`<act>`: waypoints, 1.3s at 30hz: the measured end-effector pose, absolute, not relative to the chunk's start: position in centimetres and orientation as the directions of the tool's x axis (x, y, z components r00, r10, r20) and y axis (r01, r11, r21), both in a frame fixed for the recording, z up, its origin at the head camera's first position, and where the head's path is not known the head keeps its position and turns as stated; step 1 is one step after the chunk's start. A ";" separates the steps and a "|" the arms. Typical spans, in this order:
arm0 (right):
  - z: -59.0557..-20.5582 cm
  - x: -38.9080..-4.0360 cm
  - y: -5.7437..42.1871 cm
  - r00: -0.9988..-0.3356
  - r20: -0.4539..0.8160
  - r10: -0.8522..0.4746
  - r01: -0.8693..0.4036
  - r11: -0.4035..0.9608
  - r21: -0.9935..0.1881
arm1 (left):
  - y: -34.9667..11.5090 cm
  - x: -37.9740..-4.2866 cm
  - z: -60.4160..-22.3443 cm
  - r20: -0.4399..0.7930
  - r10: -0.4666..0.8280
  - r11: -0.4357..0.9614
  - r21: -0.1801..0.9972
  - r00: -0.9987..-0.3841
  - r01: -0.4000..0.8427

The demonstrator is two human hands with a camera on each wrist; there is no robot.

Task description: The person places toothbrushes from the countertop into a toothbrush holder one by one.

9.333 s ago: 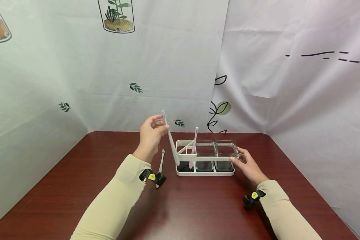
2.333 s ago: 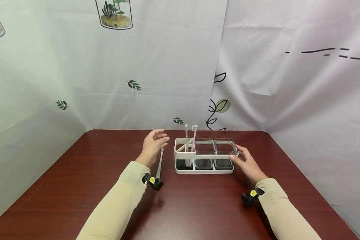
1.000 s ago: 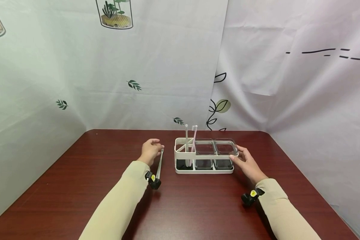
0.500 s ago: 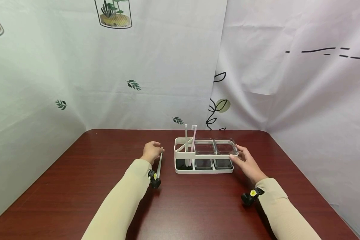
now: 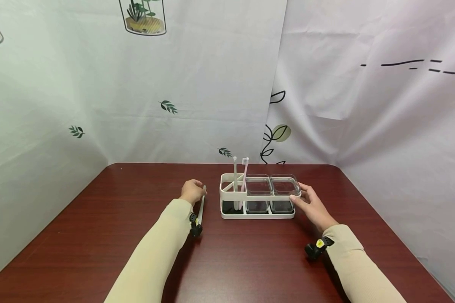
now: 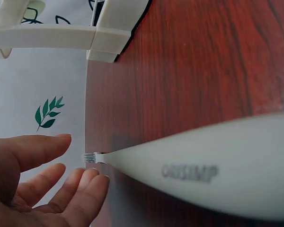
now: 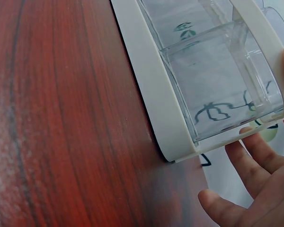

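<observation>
My left hand point(image 5: 192, 192) is low over the table at the bristle end of a pale toothbrush point(image 6: 194, 170) lying there. In the left wrist view, its thumb and loosely bent fingers stand apart around the brush head, without a visible pinch. My right hand point(image 5: 312, 208) grips the right end of a white toothbrush holder point(image 5: 259, 216), thumb in front and fingers behind or beside it. A pale toothbrush point(image 5: 235, 174) and a pink toothbrush point(image 5: 244, 176) stand in the holder's left section. Two clear cups point(image 5: 258, 186) occupy its other sections.
The dark red wooden table point(image 5: 250, 261) runs back to a printed white cloth point(image 5: 212, 84). The holder stands to the right of the lying toothbrush. A small black camera point(image 5: 195, 227) on the left wrist overlaps the toothbrush's near end in the head view.
The pale toothbrush held in my left hand earliest now stands in the holder. That hand has since let go and come down to the lying toothbrush. My right hand keeps its grip.
</observation>
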State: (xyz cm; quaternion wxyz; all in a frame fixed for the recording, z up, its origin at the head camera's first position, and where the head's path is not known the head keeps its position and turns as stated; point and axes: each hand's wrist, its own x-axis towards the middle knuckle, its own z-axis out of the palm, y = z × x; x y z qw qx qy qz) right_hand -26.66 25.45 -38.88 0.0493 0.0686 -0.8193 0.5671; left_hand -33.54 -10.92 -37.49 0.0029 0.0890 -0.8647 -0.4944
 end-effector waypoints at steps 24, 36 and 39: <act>-38.8 -26.6 25.5 -0.986 0.151 -0.065 -0.164 0.339 -0.926 | -11.4 -35.6 -38.4 -0.063 -0.107 0.686 0.718 -0.992 -0.119; -38.7 -26.7 25.6 -0.985 0.155 -0.074 -0.171 0.356 -0.919 | -10.9 -35.6 -38.3 -0.099 -0.103 0.695 0.705 -0.990 -0.143; -38.7 -26.7 25.5 -0.986 0.153 -0.069 -0.168 0.362 -0.917 | -10.7 -35.3 -38.4 -0.087 -0.104 0.702 0.700 -0.991 -0.135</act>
